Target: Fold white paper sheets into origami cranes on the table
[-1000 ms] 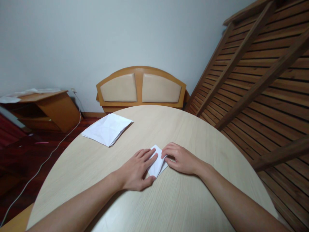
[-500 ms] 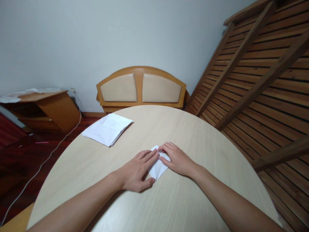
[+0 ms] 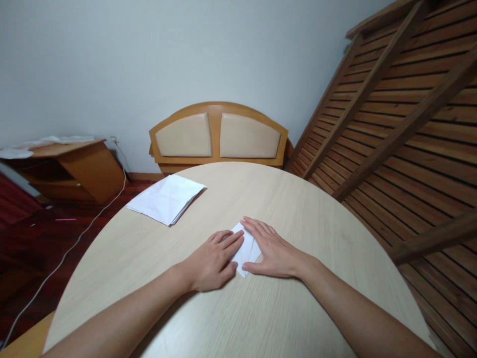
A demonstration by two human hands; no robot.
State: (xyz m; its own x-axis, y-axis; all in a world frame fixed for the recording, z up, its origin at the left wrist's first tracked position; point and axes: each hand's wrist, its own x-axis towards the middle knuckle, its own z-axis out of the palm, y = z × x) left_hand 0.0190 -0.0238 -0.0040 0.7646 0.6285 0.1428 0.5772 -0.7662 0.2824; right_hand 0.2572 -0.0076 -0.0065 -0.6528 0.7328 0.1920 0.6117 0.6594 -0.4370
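A small folded white paper (image 3: 245, 251) lies on the round pale wooden table (image 3: 283, 308), between my two hands. My left hand (image 3: 215, 261) rests on its left side, fingertips on the upper part and thumb by the lower left edge, fingers apart. From the right, my right hand (image 3: 274, 249) touches the paper, with its fingers along the upper right edge and its thumb at the lower corner, spread wide. The paper stays flat on the tabletop, and my right hand covers part of its right side.
A stack of white paper sheets (image 3: 166, 199) lies at the table's back left. Behind the table stands a headboard (image 3: 215, 132) with two beige panels. Wooden slats (image 3: 402, 144) lean on the right. At the left are a wooden desk (image 3: 87, 171) and a white cable (image 3: 69, 251).
My right thumb has moved down to the paper's lower corner, opening wider from the fingers. My left thumb has shifted slightly up. A flap now covers more of the paper's middle.
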